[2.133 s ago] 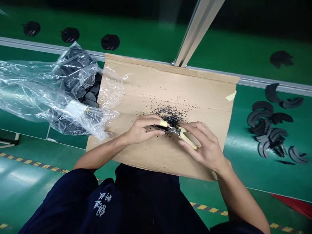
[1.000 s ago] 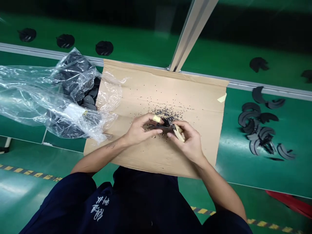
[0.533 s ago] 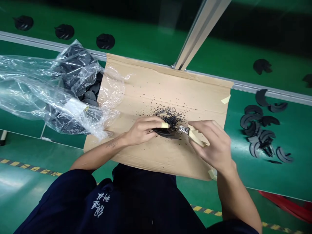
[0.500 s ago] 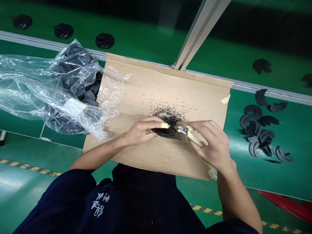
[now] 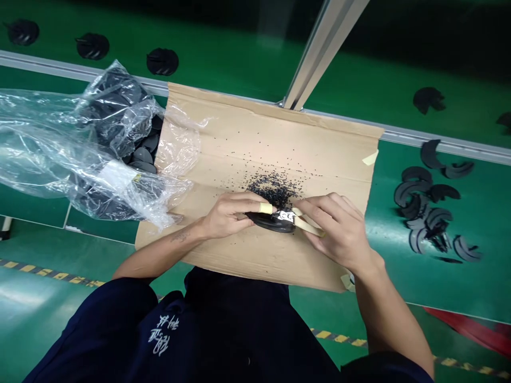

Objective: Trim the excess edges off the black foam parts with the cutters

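Observation:
My left hand is closed on a black round disc, with yellow tape wrapped round one finger. In my right hand is a pair of cutting pliers with pale yellow handles. Their metal head lies over the disc's upper face, close to my left fingertips. Whether the jaws are cutting anything is too small to tell. Beyond the hands, many tiny black bits are scattered in a heap on the brown cardboard.
A clear plastic bag with black discs lies at the left. Curved black pieces are piled on the green table at the right. Several black parts sit beyond the metal rail. A metal post rises at the back.
My right hand has moved left and closed further on the pliers, bringing their head over the disc. The disc is tilted slightly differently, and the view has shifted a little.

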Demonstrator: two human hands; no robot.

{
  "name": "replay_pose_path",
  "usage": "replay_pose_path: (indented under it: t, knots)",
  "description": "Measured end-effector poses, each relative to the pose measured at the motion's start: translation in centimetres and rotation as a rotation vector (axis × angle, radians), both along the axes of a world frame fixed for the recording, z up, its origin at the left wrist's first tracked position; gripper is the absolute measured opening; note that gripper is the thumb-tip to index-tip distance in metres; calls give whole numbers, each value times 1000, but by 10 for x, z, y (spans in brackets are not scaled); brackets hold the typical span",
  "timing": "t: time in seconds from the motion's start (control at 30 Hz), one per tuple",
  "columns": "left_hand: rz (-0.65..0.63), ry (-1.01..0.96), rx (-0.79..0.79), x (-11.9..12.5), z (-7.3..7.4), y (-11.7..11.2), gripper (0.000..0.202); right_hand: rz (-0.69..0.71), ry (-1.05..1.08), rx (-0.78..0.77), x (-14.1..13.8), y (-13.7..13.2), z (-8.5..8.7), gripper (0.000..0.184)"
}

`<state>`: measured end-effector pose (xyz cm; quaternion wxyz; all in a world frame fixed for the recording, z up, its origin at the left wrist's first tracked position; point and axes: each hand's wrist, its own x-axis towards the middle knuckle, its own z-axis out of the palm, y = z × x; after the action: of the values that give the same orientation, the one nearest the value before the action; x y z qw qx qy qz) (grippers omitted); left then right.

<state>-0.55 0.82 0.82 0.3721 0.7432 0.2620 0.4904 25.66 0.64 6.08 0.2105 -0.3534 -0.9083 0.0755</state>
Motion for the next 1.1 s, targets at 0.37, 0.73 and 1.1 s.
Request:
replay_pose_path:
  t: [0.37,0.73,1.1]
  knots:
    - [61,-50,-27,2,-6,-6,24,-57,-135,265,-10,-9,0,25]
    - [1,64,11,7,1,-6,27,-231,-129,108,-2,-11,-12,16]
    - [31,201,-11,10,7,-18,28,-264,-230,124,22,-23,-10,26]
